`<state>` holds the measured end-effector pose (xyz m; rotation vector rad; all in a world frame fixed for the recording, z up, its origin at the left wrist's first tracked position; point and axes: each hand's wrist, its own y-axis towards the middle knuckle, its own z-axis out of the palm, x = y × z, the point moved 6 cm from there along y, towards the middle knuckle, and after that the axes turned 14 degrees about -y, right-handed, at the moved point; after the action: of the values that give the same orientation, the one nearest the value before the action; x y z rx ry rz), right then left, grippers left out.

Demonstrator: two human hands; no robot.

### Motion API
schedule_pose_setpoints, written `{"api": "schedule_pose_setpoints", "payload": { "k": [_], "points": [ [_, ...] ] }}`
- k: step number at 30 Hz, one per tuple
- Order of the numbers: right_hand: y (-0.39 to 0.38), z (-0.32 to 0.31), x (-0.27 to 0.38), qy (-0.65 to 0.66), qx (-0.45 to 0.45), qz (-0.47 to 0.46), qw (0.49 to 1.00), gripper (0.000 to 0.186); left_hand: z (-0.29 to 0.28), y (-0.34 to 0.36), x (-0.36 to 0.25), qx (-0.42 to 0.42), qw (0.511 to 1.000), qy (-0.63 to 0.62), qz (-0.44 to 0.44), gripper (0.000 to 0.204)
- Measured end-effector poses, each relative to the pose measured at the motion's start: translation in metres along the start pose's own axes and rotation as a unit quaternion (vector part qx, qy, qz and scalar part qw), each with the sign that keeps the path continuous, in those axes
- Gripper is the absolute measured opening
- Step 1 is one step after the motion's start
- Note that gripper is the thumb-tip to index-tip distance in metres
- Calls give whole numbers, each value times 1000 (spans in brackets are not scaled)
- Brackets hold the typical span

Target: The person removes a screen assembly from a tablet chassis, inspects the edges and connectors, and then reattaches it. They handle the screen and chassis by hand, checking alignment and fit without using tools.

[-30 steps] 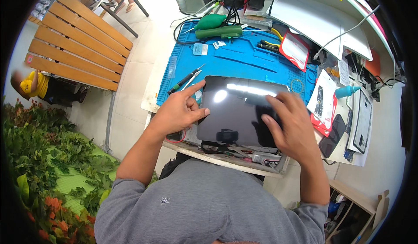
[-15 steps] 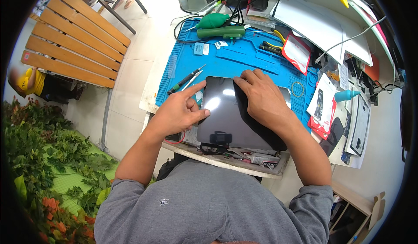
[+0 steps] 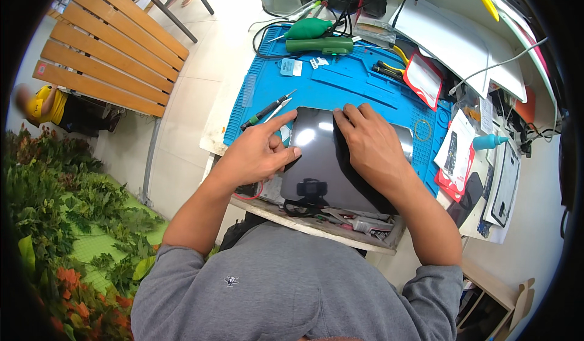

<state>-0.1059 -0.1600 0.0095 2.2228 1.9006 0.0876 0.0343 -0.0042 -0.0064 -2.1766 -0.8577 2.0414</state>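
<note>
My right hand point(image 3: 372, 141) had travelled from over the right part of the dark glossy panel point(image 3: 313, 165) to the middle of its far edge, while my left hand point(image 3: 258, 154) had kept its place at the left side. The panel lay face up in front of me, its far part over the blue mat point(image 3: 359, 95) and its near edge beside the open drawer point(image 3: 304, 224). My left forefinger reached to the far left corner and my thumb rested lower on the same side, the two spread apart with nothing pinched between them, the other fingers loosely curled. My right fingers were bent and bunched at the far edge; whether they gripped it or only pressed on it, I could not tell, as my hand hid its own underside. To handle it well, I judged that the left hand needed to stay a calm anchor while the right worked with flat, even fingertip pressure, since a hard push at one spot could stress the glass. Fingers near the rim seemed wiser than a palm across the shiny face, and the screwdriver point(image 3: 266, 110), just beyond my left hand, was best kept clear of it.
</note>
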Motion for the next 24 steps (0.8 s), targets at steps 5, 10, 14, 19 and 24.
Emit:
{"api": "schedule_pose_setpoints", "payload": {
  "k": [5, 10, 14, 19, 24],
  "points": [
    [0, -3, 3, -20, 8, 7, 1000, 41, -1, 2, 0, -3, 1000, 20, 12, 77],
    [-2, 0, 3, -24, 13, 6, 1000, 42, -1, 1, 3, 0, 1000, 17, 22, 80],
    [-2, -1, 4, -26, 14, 9, 1000, 43, -2, -1, 3, -7, 999, 15, 39, 84],
    [-2, 0, 3, -29, 11, 8, 999, 43, -5, -15, 6, -1, 998, 42, 49, 105],
    [-2, 1, 4, -34, 10, 5, 999, 44, -2, -40, 1, 30, 979, 158, 127, 114]
  ]
}}
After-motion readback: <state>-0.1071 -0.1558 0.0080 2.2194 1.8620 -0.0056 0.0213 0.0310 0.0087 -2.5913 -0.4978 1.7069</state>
